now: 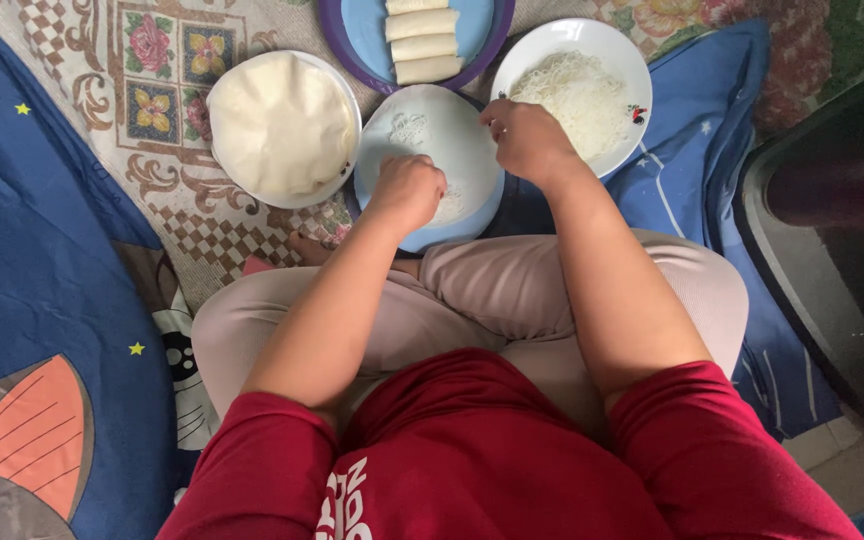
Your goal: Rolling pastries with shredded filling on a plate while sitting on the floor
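1. Left hand (407, 190) sits curled on the light blue plate (472, 150), fingers tucked under, so I can't tell what they pinch.
2. Right hand (527, 140) hovers at the white noodle bowl (622, 60), fingers bunched together.

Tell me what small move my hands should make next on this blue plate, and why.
Probably fold the near edge of the wrapper over the filling. The left hand already rests on that edge over the blue plate, a little filling sits on the sheet, and the right hand steadies the far side beside the bowl of noodles. Finished rolls lie beyond.
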